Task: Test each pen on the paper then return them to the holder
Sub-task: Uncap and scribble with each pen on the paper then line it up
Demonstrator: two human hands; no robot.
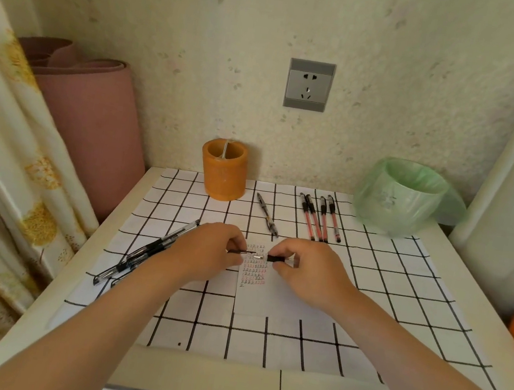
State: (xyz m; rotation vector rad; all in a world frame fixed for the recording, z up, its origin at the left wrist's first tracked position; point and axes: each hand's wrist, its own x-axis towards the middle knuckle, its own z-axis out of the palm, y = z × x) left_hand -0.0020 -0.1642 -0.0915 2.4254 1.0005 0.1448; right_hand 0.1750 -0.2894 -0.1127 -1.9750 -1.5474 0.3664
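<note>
Where the two hands meet over the paper [252,301], the right hand [307,275] pinches a pen [274,258] by its black grip, with the silver tip pointing left. The left hand [206,250] pinches a thin dark piece [242,252] just beside the tip; cannot tell whether it is a cap or whether the two touch. The pen barrel is hidden inside the right hand. Paper: small white sheet on the gridded table cover [399,293], with rows of tiny black and red marks partly hidden by fingers. The orange holder [223,177] stands at the back. Four red pens [319,217] lie to its right, with one black pen [267,214] between. The left forearm cuts off a cluster of black pens [145,250].
</note>
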